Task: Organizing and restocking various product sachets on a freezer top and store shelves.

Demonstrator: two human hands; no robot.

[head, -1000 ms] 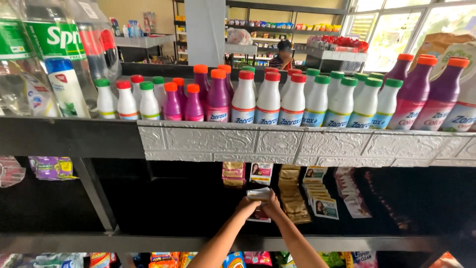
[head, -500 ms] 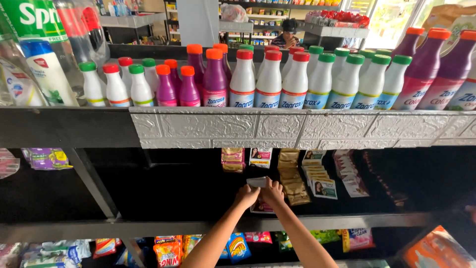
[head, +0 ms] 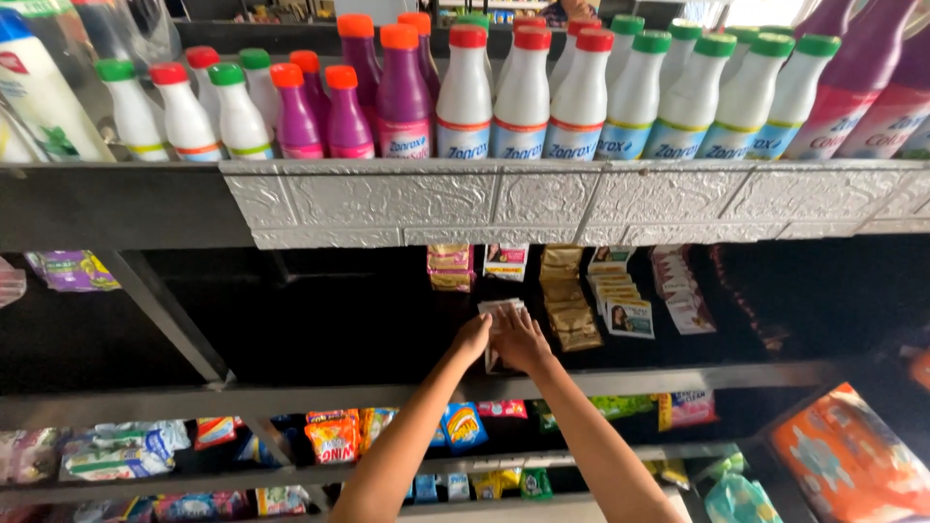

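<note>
Both of my arms reach forward onto a dark middle shelf [head: 678, 376]. My left hand [head: 472, 339] and my right hand [head: 523, 341] meet on a small stack of pale sachets [head: 499, 312] lying on that shelf, fingers curled round it. To the right of it lie gold sachets [head: 567, 305] and a row of small packets with a picture on them [head: 620, 300]. More sachets [head: 451, 266] lie further back.
The shelf above, with a grey embossed front [head: 542, 199], carries rows of white bottles [head: 581, 92] and purple bottles [head: 402, 87] with coloured caps. Lower shelves hold snack packets [head: 334, 438] and an orange pack [head: 852, 460]. A slanted metal brace [head: 165, 315] stands at left.
My view has tilted down and moved closer to the shelves. Both hands stay on the pale sachets and have drawn a little toward the shelf's front edge.
</note>
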